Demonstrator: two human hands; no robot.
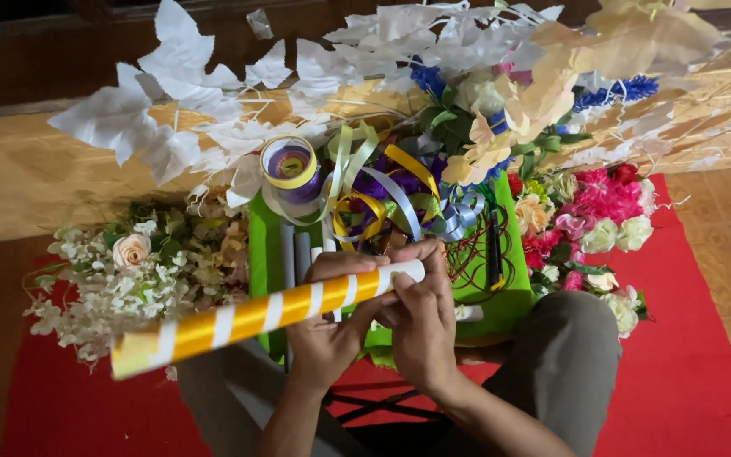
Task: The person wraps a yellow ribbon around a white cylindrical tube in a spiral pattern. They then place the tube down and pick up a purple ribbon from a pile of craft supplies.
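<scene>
Gripping a yellow-and-white striped roll (247, 317) above the green tray (261, 245), both hands steady it: left hand (325, 334) wraps underneath, right hand (420, 326) fingers pinch its near end. Ribbon spools (291, 167) lie behind the tray, white blossoms (129, 271) left of it.

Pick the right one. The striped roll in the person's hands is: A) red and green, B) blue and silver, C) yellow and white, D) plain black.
C: the striped roll, gripped at its near end by the left hand and right hand, shows alternating yellow and white bands.
</scene>
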